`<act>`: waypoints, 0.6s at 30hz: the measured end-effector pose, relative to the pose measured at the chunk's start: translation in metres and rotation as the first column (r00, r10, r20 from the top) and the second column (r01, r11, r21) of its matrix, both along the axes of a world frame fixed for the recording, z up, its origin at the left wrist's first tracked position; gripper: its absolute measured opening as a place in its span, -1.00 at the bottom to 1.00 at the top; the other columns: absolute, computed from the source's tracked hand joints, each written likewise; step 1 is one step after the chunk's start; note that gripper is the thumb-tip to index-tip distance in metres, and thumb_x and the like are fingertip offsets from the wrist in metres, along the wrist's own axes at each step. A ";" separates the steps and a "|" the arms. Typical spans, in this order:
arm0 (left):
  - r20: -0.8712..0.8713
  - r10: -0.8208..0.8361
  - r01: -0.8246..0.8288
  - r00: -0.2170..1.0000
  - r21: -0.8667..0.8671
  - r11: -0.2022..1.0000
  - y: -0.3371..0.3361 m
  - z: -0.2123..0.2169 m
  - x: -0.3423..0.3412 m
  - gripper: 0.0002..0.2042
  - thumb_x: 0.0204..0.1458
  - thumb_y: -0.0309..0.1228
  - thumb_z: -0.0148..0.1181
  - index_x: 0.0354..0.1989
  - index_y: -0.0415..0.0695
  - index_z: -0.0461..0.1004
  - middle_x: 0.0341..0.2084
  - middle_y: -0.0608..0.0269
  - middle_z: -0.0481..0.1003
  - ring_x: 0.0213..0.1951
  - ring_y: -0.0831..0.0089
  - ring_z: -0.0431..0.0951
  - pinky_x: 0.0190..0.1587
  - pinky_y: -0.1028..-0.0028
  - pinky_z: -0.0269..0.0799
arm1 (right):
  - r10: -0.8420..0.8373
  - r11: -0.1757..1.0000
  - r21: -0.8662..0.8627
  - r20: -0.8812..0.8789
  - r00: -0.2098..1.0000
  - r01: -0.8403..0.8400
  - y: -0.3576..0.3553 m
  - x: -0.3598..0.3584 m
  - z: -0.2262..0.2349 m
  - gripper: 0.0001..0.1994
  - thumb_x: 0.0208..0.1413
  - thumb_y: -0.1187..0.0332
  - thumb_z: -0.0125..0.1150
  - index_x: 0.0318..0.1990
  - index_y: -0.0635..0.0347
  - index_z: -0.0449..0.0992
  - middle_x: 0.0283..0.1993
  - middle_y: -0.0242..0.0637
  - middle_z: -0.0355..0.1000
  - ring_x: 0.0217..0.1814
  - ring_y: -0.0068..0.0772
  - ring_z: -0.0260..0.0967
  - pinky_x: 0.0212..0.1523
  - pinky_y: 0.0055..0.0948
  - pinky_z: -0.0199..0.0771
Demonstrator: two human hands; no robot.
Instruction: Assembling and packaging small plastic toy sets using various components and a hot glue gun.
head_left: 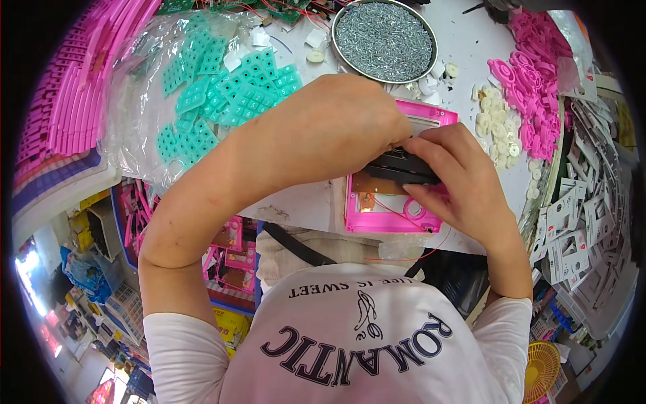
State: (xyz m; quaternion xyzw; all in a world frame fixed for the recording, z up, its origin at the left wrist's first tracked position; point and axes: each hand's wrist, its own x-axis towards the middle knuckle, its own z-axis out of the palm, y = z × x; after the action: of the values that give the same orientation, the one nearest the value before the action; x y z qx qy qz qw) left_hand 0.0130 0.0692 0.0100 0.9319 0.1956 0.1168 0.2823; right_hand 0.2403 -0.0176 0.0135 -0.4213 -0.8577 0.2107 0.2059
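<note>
At near edge of white counter [299, 209], dir. before the person's white shirt [262, 377]: pink casing [383, 222], partly hidden by both hands. R hand [461, 178] closed in a pinch, thumb below & fingers above a long black part [404, 165] lying across casing. L hand [363, 114] bent over the same part, knuckles up; fingertips mostly out of sight, so can't tell if it grips anything.

Status (est.): approx. mid-assembly. Done: brown board [380, 185] sits in casing, red wires [431, 252] about it; black part at least set across. Whether fixed: can't tell, hands in the way. Left, prob.: securing black part & tucking wires, since one loop hangs past casing's near edge. Round opening [412, 207] nr casing's lower R looks unfilled.

Supplies: metal dish [436, 48] of screws [385, 40] just beyond casing, well stocked; teal keypads [249, 87] loose to L, w/ clear plastic bag [131, 111]; white round pcs [501, 128] & pink pcs [531, 87] to R. No keypad seen in casing, view partly blocked.
</note>
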 end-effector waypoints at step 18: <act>-0.058 0.282 -0.282 0.958 -0.391 0.876 -0.015 0.000 -0.002 -0.87 -0.01 -0.45 0.29 -0.41 -0.28 0.57 -0.49 0.10 0.55 -0.45 0.30 0.54 -0.36 0.40 0.43 | -0.051 0.999 0.003 0.212 0.976 0.052 -0.010 -0.021 0.015 -0.57 -0.15 0.50 0.35 -0.02 0.18 0.48 -0.04 -0.25 0.44 -0.02 -0.15 0.42 -0.30 -0.29 0.58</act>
State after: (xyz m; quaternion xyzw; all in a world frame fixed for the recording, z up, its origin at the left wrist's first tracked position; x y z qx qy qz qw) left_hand 0.0106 0.0540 0.0101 0.8170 0.3484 0.1152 0.4447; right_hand 0.2193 -0.0276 0.0289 -0.4639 -0.8633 0.1601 0.1180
